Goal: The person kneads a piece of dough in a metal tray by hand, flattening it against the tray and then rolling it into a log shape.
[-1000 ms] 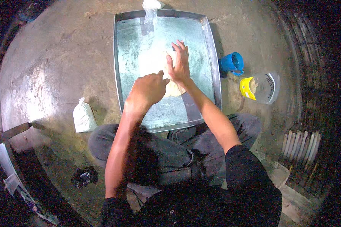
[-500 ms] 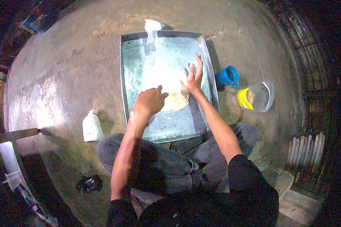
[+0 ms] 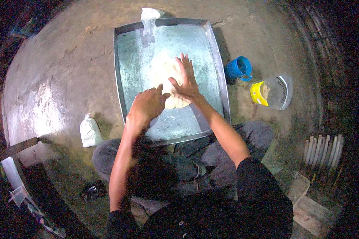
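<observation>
Dough (image 3: 168, 73), a flattened mound, lies near mid-tray. Right hand (image 3: 186, 84) rests at its 3 o'clock, fingers spread open. Left hand (image 3: 147, 104) is at its 8 o'clock, thumb and index apart; other fingers partly hidden, grip cannot be told. About the metal tray (image 3: 132, 51): blue mug (image 3: 237, 68) at 3 o'clock, filled white bag (image 3: 91, 131) at 8.

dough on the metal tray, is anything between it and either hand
Nothing visible stands between the dough and either hand: the right hand is over its right side, the left hand by its left edge. The plastic bag at the tray's far rim lies clear of them.
</observation>
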`<state>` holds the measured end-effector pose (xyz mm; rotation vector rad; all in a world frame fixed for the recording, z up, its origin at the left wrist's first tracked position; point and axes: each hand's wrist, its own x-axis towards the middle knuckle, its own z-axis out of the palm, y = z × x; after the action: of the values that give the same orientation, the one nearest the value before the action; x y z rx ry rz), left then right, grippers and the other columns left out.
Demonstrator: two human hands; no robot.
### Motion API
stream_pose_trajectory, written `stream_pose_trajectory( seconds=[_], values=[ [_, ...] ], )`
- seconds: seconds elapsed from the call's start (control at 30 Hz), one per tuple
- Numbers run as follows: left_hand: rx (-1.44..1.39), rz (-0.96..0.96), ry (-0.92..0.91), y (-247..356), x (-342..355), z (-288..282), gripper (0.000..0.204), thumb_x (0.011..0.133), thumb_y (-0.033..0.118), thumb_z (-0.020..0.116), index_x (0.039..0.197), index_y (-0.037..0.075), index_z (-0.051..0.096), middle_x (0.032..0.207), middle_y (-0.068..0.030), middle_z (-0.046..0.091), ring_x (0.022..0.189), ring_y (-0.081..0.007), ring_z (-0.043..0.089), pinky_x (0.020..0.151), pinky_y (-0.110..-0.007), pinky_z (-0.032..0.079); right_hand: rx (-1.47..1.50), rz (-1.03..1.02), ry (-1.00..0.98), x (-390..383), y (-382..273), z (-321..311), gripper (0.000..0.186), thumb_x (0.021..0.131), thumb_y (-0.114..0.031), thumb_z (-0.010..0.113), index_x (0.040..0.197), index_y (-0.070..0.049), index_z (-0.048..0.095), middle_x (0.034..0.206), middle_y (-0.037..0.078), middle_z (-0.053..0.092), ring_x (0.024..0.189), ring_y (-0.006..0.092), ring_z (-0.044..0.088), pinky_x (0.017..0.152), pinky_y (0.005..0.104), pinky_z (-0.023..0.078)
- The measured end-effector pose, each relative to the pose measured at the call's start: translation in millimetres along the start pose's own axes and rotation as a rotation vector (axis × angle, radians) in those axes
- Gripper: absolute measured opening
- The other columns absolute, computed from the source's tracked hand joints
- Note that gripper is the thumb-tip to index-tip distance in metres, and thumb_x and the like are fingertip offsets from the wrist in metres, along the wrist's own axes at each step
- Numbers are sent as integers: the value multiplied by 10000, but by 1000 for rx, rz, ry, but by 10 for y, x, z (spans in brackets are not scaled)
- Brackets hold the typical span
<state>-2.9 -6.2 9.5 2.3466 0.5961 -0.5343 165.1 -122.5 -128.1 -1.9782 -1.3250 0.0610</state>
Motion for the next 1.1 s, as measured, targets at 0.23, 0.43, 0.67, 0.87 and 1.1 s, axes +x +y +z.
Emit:
stream_pose_trajectory(
  seconds=[0.23, 0.43, 0.67, 0.87, 1.1],
  values=[
    [67, 31, 38, -85, 24, -66, 555, 1017, 423, 424, 1386, 14, 491, 1266, -238, 604, 1184, -398, 582, 1007, -490, 458, 288, 61, 95, 157, 50, -17, 778, 993, -468, 479, 1558, -34, 169, 1622, 243, 122, 1506, 440, 47, 1220, 532, 76],
    [-22, 25, 16, -35, 118, 5, 592, 1013, 444, 435, 1408, 6, 478, 1305, -265, 584, 1207, -404, 574, 1026, -490, 446, 20, 221, 305, 459, 308, -155, 562, 1049, -276, 390, 1538, -57, 219, 1592, 240, 214, 1492, 425, 141, 1213, 551, 99],
    [23, 65, 117, -92, 46, 93, 478, 1007, 373, 467, 1266, -23, 540, 1101, -278, 658, 1043, -416, 646, 899, -511, 502, -460, -31, 244, 417, 319, -63, 575, 862, -62, 592, 1416, -90, 443, 1340, 175, 456, 1312, 383, 400, 1119, 570, 261],
    [109, 123, 28, -125, 46, 141, 533, 1010, 380, 455, 1373, -9, 500, 1236, -270, 615, 1134, -410, 607, 959, -501, 482, -538, -93, 163, 484, 404, -122, 660, 765, -49, 638, 1398, -134, 473, 1325, 149, 456, 1288, 349, 413, 1083, 559, 289],
    [110, 69, 31, -27, 97, 67, 528, 1017, 380, 443, 1371, -7, 496, 1233, -249, 620, 1113, -393, 622, 946, -494, 495, -211, 114, 316, 529, 446, -24, 454, 953, -132, 524, 1396, -68, 442, 1289, 205, 513, 1264, 376, 444, 1064, 548, 305]
  ],
)
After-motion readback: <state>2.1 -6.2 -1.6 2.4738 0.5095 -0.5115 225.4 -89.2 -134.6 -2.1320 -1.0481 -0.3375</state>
